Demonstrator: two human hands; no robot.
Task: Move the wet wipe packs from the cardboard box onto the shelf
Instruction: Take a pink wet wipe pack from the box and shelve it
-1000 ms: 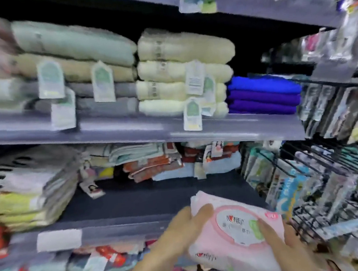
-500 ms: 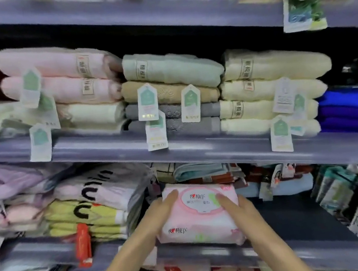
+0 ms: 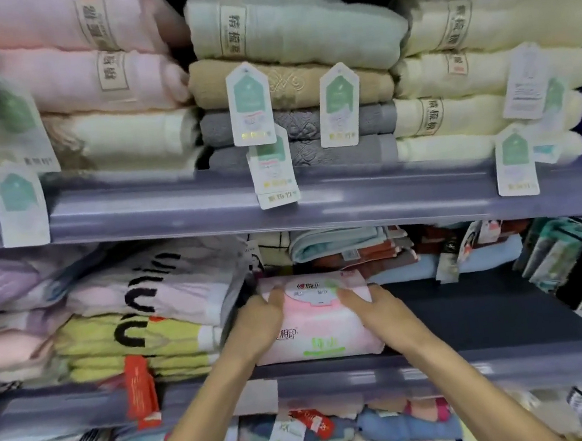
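Pink wet wipe pack [image 3: 317, 322] sits on the dark middle shelf [image 3: 479, 310], front edge at or just over the shelf lip, its long axis running left-right, parallel to the lip. Both hands are on it: left hand [image 3: 259, 326] wraps the pack's left end, fingers curled onto the top near the lid label; right hand [image 3: 375, 307] presses on the right end w/ fingers flat across the top. So both grip the pack, one per short end; neither is clearly nearer. Pack lies straight ahead of the fingers, btwn the folded towel stack [image 3: 140, 321] on the left and bare shelf on the right. Prob. resting on the shelf already, though blur hides the underside. Likely next: push it back, let go. Cardboard box not in view.
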